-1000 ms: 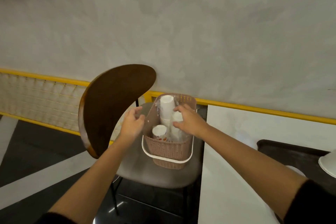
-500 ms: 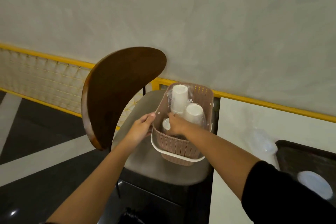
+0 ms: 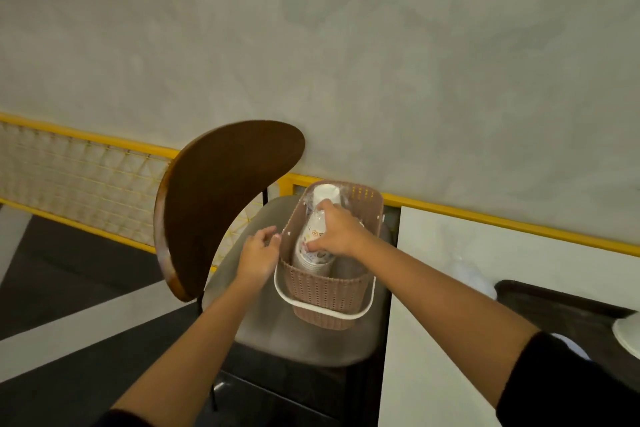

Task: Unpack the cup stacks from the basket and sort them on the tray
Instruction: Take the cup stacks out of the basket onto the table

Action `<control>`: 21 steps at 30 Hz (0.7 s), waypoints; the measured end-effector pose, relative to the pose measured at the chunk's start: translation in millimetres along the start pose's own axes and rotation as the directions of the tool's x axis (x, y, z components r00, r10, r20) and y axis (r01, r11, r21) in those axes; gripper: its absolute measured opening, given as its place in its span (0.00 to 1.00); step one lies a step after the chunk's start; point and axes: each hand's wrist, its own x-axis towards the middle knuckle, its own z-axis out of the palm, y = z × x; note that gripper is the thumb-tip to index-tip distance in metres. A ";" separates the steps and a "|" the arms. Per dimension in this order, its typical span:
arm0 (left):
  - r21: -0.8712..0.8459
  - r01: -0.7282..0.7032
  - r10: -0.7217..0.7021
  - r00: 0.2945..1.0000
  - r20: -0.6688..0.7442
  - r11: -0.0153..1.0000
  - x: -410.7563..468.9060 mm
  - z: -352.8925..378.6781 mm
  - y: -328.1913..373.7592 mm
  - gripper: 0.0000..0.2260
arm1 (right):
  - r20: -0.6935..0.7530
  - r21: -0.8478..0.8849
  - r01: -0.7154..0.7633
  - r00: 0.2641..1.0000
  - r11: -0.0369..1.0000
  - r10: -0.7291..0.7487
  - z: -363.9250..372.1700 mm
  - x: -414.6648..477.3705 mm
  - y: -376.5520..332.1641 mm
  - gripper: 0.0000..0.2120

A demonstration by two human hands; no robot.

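A brown woven basket (image 3: 329,295) with a white handle stands on the grey seat of a chair. Inside it, my right hand (image 3: 337,234) is closed around a printed stack of paper cups (image 3: 310,255) wrapped in clear plastic and tilted toward me. A plain white cup stack (image 3: 325,194) stands upright at the basket's far end. My left hand (image 3: 258,253) rests against the basket's left wall, fingers loosely curled, holding nothing. The dark tray (image 3: 561,308) lies on the white table at the right.
The chair's brown wooden backrest (image 3: 221,198) rises to the left of the basket. A white table (image 3: 450,305) adjoins the chair on the right. A white dish (image 3: 628,336) and a clear plastic piece (image 3: 472,277) sit near the tray. A yellow rail runs along the wall.
My right hand has moved from the near cup in the basket onto the printed stack and tilted it. One white stack that stood in the basket is gone. The view shifted.
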 end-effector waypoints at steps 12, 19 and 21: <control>-0.094 -0.233 0.227 0.972 -0.066 0.968 -63.5 19.7 78.2 0.14 | -0.447 0.283 -0.005 0.884 0.959 0.137 -125.7 -116.5 13.5 0.36; -0.089 -0.276 0.281 0.958 0.057 0.957 -90.0 56.3 85.0 0.14 | -0.483 0.412 -0.087 0.824 0.907 0.298 -132.1 -187.9 66.0 0.34; -0.087 -0.290 0.297 0.952 0.071 0.953 -94.4 67.0 84.9 0.14 | -0.477 0.427 -0.134 0.807 0.894 0.349 -124.9 -199.1 82.3 0.34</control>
